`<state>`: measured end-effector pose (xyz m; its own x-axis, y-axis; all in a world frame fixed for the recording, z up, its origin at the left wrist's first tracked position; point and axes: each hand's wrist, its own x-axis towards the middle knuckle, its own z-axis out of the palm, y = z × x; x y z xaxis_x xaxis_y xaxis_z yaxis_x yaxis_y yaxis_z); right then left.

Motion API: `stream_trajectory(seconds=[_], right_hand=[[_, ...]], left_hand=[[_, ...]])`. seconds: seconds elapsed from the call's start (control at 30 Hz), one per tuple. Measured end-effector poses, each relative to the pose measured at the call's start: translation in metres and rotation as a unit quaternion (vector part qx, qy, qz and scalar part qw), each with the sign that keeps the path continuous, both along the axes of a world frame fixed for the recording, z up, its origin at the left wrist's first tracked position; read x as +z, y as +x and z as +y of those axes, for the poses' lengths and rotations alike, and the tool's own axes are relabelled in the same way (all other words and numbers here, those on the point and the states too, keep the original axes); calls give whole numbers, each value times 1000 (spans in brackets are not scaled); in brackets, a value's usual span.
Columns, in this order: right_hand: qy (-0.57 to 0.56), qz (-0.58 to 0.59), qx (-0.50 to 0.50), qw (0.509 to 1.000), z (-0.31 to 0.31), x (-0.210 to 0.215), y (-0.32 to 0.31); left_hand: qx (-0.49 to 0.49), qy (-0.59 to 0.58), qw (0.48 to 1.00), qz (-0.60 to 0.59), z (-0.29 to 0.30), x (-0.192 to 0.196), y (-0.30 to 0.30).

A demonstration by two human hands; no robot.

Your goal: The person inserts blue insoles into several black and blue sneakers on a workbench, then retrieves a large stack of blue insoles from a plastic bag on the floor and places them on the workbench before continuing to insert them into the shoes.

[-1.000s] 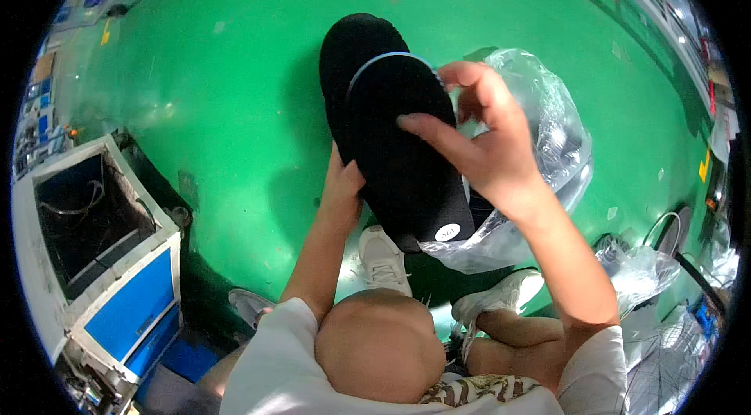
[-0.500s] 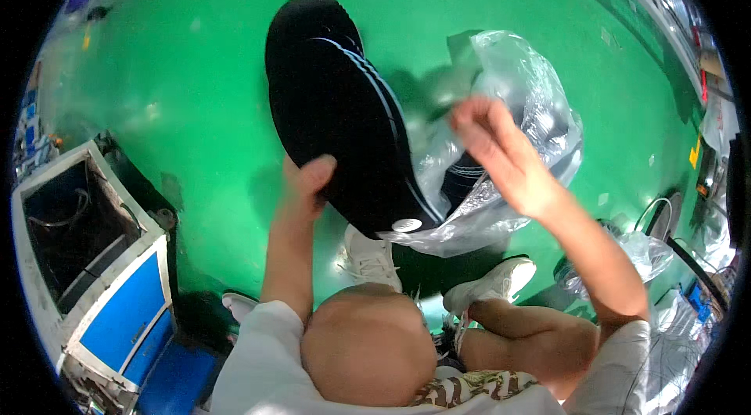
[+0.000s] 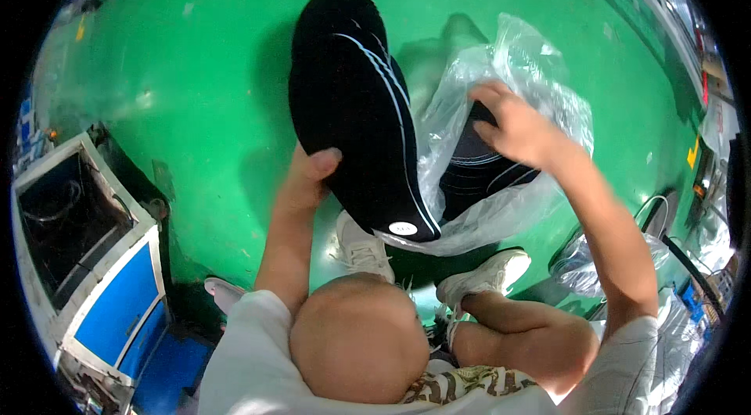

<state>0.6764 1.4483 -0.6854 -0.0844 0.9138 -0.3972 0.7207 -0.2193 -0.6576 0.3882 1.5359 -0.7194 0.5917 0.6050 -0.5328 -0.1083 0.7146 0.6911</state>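
My left hand (image 3: pixel 309 176) grips the near edge of a stack of long black oval pieces (image 3: pixel 352 102) with thin white lines and holds it tilted above the green floor. A small white round label sits at the stack's near tip. To its right, my right hand (image 3: pixel 516 129) reaches into a crumpled clear plastic bag (image 3: pixel 540 71) and presses on another black lined piece (image 3: pixel 477 172) inside it. The bag lies against the stack's right side.
The green floor (image 3: pixel 195 63) spreads all around. A white and blue open-topped cabinet (image 3: pixel 102 290) stands at the left. Two white shoes (image 3: pixel 364 247) (image 3: pixel 485 274) and a head (image 3: pixel 360 337) are below the hands. More clear bags (image 3: pixel 579 266) and cables lie at the right.
My right hand has come off the black stack and gone right into the plastic bag. My left hand has shifted from under the stack to grip its near edge, now tilted.
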Motion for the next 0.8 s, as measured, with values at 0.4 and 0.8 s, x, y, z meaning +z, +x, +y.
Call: stream_trajectory(seconds=[0.4, 0.8], right_hand=[[-438, -89, 61, 892, 13, -21, 61], [-458, 77, -83, 882, -103, -4, 23]], left_hand=[[-41, -21, 998, -31, -1, 4, 1], [-46, -40, 997, -49, -4, -16, 0]])
